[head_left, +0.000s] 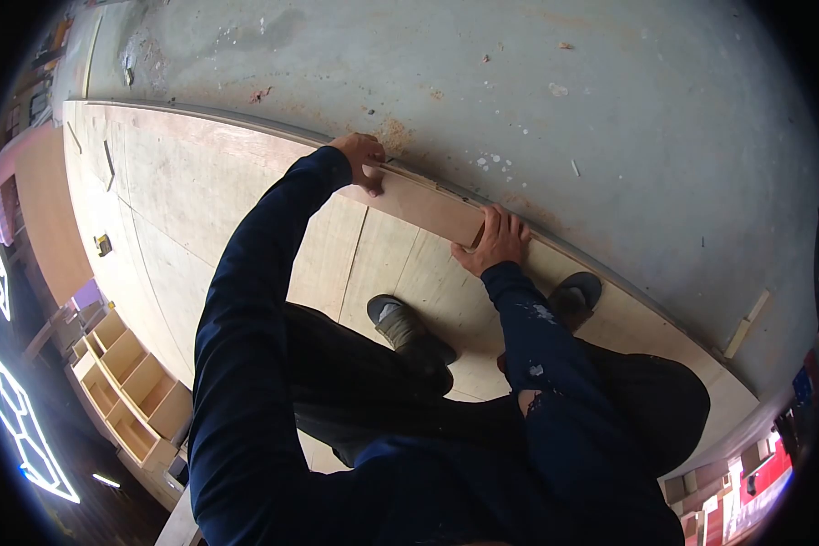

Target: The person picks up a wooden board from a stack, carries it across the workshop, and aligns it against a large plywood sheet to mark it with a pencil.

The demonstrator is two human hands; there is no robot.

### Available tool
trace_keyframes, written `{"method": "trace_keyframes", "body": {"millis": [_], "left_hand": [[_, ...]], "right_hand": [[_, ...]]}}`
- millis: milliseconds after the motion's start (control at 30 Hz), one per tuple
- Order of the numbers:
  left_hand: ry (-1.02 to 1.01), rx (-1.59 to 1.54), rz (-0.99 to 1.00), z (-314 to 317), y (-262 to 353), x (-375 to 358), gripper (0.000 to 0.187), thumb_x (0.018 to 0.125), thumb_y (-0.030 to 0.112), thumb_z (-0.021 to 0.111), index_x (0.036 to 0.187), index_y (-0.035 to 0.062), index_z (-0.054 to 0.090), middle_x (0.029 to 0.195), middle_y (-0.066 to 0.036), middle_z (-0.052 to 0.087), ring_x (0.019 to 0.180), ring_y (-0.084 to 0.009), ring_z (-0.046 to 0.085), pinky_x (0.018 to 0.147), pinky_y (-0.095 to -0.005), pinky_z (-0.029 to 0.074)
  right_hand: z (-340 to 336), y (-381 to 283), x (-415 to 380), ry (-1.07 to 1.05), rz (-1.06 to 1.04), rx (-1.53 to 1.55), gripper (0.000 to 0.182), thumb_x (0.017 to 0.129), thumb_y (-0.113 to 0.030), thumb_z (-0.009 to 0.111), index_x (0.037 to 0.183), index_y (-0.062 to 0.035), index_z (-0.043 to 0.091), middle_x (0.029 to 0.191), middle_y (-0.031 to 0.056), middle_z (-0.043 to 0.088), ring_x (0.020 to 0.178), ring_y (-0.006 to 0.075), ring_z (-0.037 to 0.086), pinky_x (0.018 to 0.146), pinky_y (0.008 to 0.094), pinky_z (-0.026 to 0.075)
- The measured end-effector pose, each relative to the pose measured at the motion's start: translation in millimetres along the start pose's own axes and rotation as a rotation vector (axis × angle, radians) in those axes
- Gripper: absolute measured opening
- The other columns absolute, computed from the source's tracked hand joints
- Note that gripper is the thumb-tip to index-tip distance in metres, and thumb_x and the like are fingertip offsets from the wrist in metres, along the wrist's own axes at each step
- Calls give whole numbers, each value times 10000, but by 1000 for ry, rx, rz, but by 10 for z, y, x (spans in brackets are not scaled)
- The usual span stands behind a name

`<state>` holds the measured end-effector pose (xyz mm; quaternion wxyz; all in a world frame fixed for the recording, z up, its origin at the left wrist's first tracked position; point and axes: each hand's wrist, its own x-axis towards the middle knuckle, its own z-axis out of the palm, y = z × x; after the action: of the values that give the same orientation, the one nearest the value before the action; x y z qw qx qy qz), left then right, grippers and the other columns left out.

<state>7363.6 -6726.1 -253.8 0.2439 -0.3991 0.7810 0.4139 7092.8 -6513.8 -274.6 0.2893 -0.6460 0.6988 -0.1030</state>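
Note:
A narrow wooden board (419, 205) lies along the far edge of a large pale plywood sheet (328, 250). My left hand (361, 162) grips the board's left part, fingers over its far edge and thumb on the near side. Farther right, my right hand (496, 241) is closed over the board's other end, its fingertips at the far edge. The undersides of both grips are hidden. My shoes (409, 337) rest on the plywood just below the board.
Grey concrete floor (628, 118) with scattered debris stretches beyond the sheet. A thin wood strip (746, 323) lies at the right. On the sheet's left part is a small yellow-and-black object (103, 245). A wooden unit with compartments (132, 382) stands at the lower left.

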Motion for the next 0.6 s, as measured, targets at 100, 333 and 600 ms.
{"method": "trace_keyframes", "body": {"millis": [100, 333, 600], "left_hand": [[-2, 18, 4, -17, 20, -7, 518, 509, 332, 882, 890, 60, 660, 936, -80, 636, 898, -266, 629, 790, -348, 514], [5, 197, -69, -44, 129, -44, 595, 511, 435, 855, 978, 124, 656, 999, -36, 621, 998, -258, 587, 848, -434, 443], [84, 436, -217, -27, 466, -204, 1167, 440, 507, 848, 1419, 174, 306, 1347, -79, 419, 1247, -268, 401, 987, -607, 279]], "right_hand": [[-1, -1, 0, 4, 0, -9, 800, 561, -457, 756, 1215, -134, 427, 1242, 80, 477, 1113, 284, 433, 943, 481, 286], [-42, -60, 20, 36, -20, 5, 778, 570, -453, 743, 1208, -139, 427, 1230, 90, 490, 1115, 301, 439, 949, 501, 281], [-212, -218, 89, -91, 79, -32, 896, 555, -491, 775, 1293, -152, 397, 1248, 111, 496, 1163, 318, 433, 961, 509, 304]]}}
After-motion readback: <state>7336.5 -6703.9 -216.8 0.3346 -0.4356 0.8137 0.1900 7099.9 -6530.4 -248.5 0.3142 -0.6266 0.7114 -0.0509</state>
